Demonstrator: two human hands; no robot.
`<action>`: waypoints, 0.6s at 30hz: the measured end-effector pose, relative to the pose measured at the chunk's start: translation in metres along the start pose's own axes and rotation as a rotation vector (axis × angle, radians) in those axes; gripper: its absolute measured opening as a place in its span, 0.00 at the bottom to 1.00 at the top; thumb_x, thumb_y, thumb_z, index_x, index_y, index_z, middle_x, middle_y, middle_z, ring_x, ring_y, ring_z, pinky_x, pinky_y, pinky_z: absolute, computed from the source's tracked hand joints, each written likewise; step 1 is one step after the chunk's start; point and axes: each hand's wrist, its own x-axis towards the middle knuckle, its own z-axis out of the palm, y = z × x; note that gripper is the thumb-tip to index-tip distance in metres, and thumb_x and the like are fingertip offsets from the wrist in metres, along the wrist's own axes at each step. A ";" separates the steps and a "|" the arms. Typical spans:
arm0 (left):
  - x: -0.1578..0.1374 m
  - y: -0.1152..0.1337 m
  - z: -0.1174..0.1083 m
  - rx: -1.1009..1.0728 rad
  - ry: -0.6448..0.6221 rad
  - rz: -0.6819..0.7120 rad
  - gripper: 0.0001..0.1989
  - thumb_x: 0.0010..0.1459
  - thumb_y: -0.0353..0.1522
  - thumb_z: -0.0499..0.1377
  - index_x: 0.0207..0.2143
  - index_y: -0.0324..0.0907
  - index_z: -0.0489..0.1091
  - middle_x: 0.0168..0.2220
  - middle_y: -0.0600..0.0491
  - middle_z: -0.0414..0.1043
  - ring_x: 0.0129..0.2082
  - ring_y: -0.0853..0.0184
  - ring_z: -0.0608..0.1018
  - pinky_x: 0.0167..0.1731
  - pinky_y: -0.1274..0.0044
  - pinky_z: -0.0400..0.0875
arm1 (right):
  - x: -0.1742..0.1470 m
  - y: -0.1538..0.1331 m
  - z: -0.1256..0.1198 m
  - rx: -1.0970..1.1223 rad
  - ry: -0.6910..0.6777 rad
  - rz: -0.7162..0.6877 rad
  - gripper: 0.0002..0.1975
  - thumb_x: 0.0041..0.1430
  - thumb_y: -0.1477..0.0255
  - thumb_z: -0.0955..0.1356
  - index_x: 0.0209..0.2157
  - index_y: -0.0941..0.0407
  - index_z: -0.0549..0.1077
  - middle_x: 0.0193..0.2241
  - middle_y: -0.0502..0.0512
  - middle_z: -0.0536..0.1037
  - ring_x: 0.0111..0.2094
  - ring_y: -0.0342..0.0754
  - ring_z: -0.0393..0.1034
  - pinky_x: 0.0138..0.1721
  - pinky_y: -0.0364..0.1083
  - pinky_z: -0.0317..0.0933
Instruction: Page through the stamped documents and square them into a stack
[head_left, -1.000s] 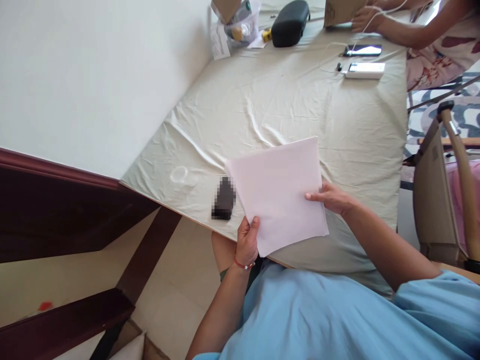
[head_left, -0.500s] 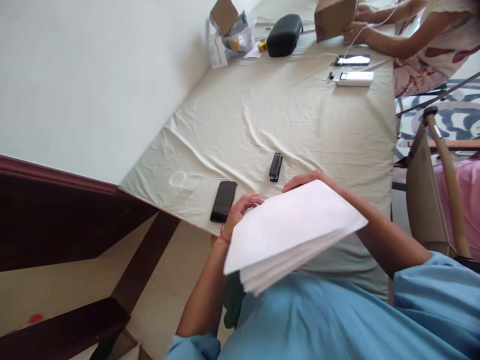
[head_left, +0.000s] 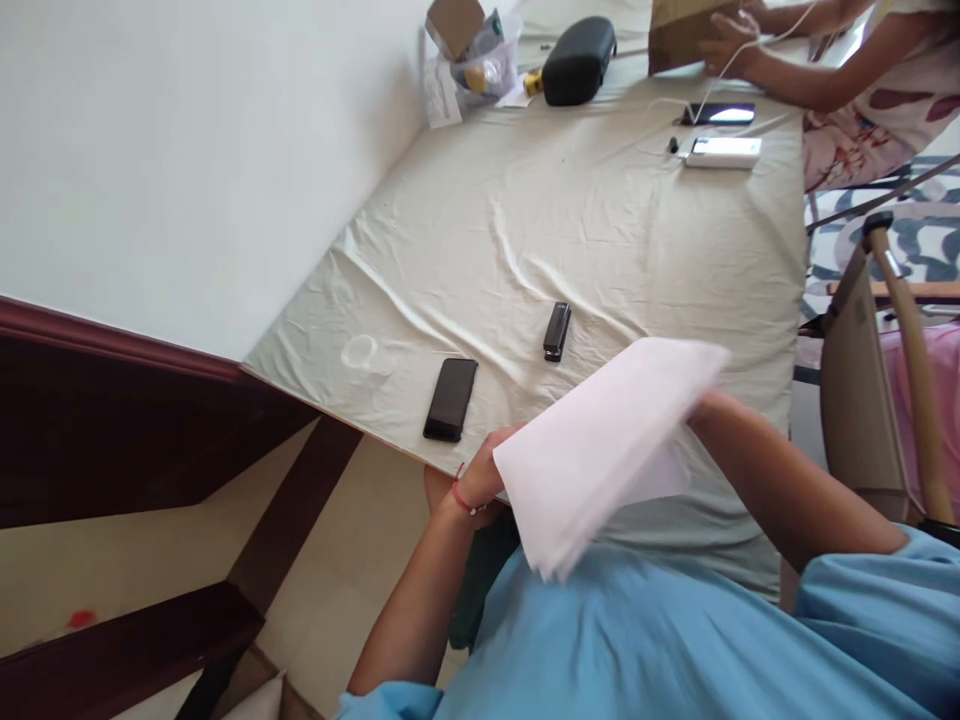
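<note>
Papers tilted over the table edge

Head view: I see them between left hand and right hand. Both go partly behind, so I cannot tell how the fingers stand. A phone and a stapler lie near the papers.

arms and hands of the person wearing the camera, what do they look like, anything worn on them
Both arms come out of short, loose light-blue sleeves and are uncovered below them. The left hand shows no glove, and its wrist wears a thin red bracelet with a small pale bead. The right hand is mostly hidden; no band shows on that forearm.
</note>
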 end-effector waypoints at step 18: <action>0.008 -0.031 0.030 -0.764 0.398 -0.197 0.36 0.39 0.37 0.82 0.53 0.43 0.79 0.48 0.45 0.86 0.59 0.46 0.82 0.66 0.55 0.74 | -0.022 0.004 0.021 0.218 -0.164 0.372 0.29 0.56 0.46 0.77 0.42 0.59 0.84 0.41 0.62 0.87 0.38 0.57 0.83 0.37 0.50 0.78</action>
